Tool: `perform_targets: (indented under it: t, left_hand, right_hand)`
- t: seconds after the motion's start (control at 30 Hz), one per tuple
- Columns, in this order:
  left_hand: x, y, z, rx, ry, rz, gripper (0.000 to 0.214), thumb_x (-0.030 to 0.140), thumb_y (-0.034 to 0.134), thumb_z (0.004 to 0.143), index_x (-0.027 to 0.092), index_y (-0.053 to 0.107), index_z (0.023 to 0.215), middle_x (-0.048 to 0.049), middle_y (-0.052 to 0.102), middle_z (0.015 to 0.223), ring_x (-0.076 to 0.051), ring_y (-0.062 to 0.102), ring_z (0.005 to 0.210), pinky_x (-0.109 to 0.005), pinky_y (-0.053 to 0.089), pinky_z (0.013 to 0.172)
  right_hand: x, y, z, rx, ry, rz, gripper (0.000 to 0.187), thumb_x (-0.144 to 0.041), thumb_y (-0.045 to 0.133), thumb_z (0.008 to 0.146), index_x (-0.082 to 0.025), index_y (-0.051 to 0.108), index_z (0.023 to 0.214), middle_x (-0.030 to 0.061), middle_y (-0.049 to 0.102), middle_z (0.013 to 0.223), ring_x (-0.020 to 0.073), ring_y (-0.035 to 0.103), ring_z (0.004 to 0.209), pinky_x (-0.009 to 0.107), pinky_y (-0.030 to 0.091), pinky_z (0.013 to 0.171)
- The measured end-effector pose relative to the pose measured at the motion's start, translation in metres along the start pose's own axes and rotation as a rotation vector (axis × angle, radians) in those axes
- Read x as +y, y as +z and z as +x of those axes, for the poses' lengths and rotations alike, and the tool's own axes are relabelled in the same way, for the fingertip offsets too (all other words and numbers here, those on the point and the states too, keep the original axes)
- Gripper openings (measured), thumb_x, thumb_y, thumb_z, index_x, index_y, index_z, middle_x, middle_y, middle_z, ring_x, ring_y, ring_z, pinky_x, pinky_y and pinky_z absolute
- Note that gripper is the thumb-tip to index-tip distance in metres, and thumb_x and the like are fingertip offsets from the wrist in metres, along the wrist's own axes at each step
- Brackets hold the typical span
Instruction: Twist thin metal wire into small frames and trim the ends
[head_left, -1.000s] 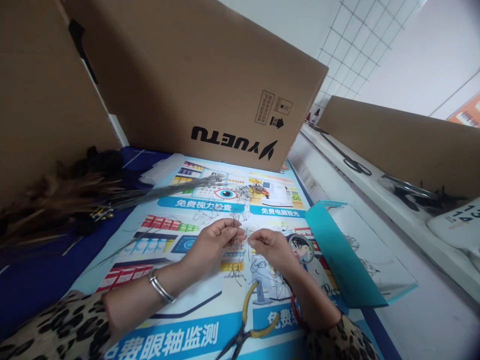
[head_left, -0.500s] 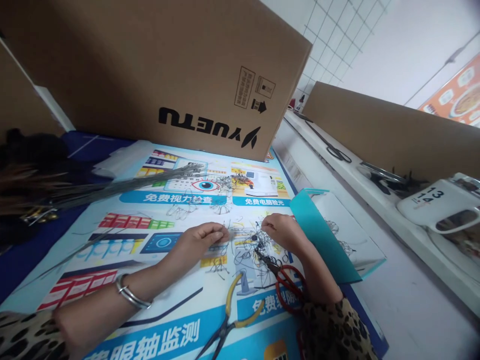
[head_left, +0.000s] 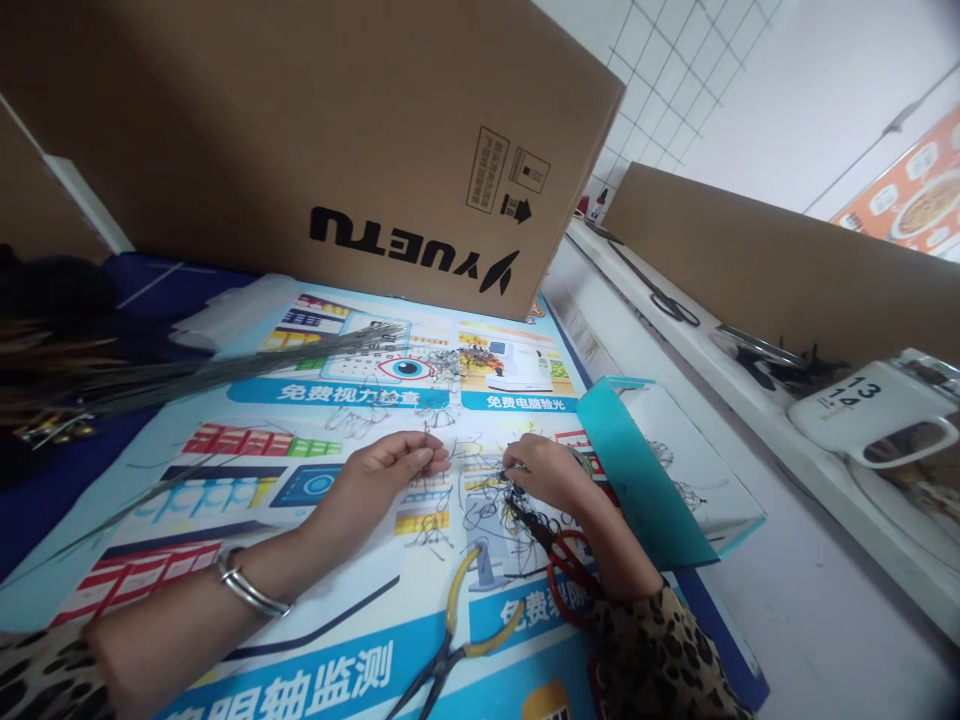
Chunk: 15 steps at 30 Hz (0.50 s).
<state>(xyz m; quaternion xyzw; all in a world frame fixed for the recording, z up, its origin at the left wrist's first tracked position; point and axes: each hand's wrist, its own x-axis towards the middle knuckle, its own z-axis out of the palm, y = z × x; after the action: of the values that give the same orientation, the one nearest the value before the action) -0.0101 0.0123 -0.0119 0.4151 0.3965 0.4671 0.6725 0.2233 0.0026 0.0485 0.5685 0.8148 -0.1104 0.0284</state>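
Thin wires [head_left: 688, 493] inside teal box [head_left: 637, 470]

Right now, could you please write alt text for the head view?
The left hand pinches what looks like a thin wire, while the right hand is at a tangle of dark wires on a printed sheet. Yellow-handled pliers and red-handled scissors lie nearer the camera; a cardboard box stands behind.

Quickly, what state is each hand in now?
Left hand: pinched closed, apparently on a thin dark wire.
Right hand: curled at tangled thin black wires; grip unclear.
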Motion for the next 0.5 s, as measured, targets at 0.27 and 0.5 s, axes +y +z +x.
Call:
perform_targets:
  t: [0.27,0.5]
  left_hand:
    - [0.0028,0.0004,-0.0016,0.000,0.017,0.001,0.028,0.038,0.066,0.073,0.017,0.062,0.092,-0.0069,0.068,0.091,-0.022,0.065,0.088,-0.037,0.046,0.090]
    - [0.0045,0.0012,-0.0022,0.005,0.020,-0.023,0.028,0.037,0.066,0.072,0.017,0.063,0.092,-0.0061,0.068,0.090,-0.021,0.065,0.086,-0.036,0.047,0.088]
  right_hand:
    - [0.0037,0.0040,0.0010,-0.008,0.016,-0.088,0.014,-0.020,0.048,0.085,-0.015,0.060,0.079,0.0079,0.060,0.084,0.0159,0.052,0.074,0.024,0.030,0.060]
    - [0.0047,-0.0007,0.0001,0.013,0.044,-0.073,0.014,-0.024,0.049,0.085,-0.018,0.060,0.090,0.0065,0.060,0.088,0.0164,0.054,0.080,0.023,0.032,0.061]
